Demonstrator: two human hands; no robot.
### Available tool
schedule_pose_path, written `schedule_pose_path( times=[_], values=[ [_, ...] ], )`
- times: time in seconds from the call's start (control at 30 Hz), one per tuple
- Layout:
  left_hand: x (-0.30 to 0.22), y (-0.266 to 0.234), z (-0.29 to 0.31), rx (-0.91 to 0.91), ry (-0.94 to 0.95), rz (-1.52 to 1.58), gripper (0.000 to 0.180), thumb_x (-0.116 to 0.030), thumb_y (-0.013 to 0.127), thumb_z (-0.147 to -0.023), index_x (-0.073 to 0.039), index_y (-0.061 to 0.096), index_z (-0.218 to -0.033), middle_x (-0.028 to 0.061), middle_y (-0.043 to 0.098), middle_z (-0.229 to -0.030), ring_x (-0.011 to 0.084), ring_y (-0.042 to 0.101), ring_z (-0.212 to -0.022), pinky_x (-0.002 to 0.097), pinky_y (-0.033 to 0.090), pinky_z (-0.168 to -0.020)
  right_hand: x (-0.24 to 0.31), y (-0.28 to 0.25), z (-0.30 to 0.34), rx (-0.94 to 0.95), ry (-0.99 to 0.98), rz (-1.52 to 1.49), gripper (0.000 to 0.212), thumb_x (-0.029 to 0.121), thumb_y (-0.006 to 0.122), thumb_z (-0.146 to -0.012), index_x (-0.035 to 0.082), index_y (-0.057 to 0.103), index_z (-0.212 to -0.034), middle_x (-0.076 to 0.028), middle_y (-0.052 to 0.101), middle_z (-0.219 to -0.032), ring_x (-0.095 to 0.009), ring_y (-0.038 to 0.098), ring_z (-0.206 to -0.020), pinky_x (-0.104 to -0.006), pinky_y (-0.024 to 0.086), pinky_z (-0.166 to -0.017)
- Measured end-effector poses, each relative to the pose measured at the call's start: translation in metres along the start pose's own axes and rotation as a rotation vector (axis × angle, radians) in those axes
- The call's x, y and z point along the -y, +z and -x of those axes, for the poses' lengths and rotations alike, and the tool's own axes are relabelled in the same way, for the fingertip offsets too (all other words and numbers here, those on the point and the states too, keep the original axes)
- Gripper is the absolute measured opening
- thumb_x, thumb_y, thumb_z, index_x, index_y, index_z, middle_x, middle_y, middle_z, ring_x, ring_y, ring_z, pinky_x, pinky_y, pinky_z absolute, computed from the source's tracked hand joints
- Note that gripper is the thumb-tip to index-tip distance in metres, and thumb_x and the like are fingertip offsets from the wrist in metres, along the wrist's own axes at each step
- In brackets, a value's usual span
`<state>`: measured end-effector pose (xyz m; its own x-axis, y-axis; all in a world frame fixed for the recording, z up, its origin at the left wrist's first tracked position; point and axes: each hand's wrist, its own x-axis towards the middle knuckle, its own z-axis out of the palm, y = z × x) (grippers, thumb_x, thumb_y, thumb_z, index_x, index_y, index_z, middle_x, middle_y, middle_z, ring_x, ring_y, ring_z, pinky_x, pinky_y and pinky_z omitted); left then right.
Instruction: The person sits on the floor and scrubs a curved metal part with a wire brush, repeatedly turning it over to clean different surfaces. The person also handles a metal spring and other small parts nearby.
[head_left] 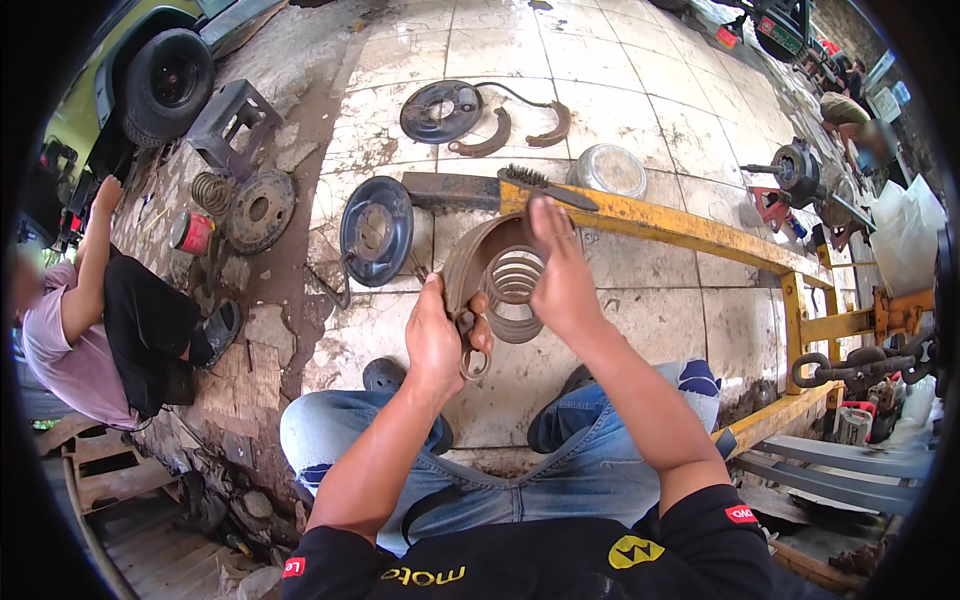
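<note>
My left hand [437, 335] is closed round the lower end of a curved, rusty brown brake shoe [464, 271], raised off the floor. A metal ring [475, 366] hangs below its fingers. At the shoe's upper end is my right hand [566, 275], fingers pressed together and slightly blurred. A dark edge shows along these fingers; whether it is the shoe or a separate piece I cannot tell. Behind the shoe, a rusty coil spring [515, 281] stands between my hands. A wire brush [548, 188], bristles up, lies on the yellow beam [680, 229] just beyond my right fingertips.
Beyond my hands lie a black backing plate [377, 232], another plate [441, 111], two brake shoes [549, 126] and a round silver drum [611, 171]. A chain [870, 366] hangs at the right. Someone in a pink shirt [75, 335] sits at the left near a grey stool [233, 125].
</note>
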<state>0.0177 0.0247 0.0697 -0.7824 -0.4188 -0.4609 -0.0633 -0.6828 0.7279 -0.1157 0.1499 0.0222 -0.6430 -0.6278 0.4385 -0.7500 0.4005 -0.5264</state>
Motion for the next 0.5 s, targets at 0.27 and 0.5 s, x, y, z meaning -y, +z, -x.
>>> schedule_pose_path(
  times=[0.27, 0.5],
  values=[
    [0.004, -0.008, 0.002, 0.062, 0.021, -0.075, 0.045, -0.042, 0.028, -0.106, -0.005, 0.053, -0.114, 0.0074, 0.055, -0.079, 0.0144, 0.045, -0.048, 0.0326, 0.043, -0.047, -0.008, 0.010, 0.005, 0.126, 0.209, 0.083, 0.079, -0.016, 0.044, -0.081, 0.008, 0.026, -0.155, -0.022, 0.028, -0.157, -0.037, 0.027, -0.146, -0.0442, 0.027, -0.119],
    [-0.004, 0.002, 0.000, 0.010, 0.041, -0.048, 0.045, -0.042, 0.028, -0.106, -0.005, 0.052, -0.113, 0.0076, 0.055, -0.079, 0.0145, 0.045, -0.048, 0.0328, 0.043, -0.048, -0.005, -0.007, -0.002, -0.068, 0.056, -0.045, 0.082, -0.012, 0.046, -0.078, 0.008, 0.024, -0.155, -0.021, 0.028, -0.158, -0.039, 0.025, -0.146, -0.0451, 0.026, -0.121]
  ],
)
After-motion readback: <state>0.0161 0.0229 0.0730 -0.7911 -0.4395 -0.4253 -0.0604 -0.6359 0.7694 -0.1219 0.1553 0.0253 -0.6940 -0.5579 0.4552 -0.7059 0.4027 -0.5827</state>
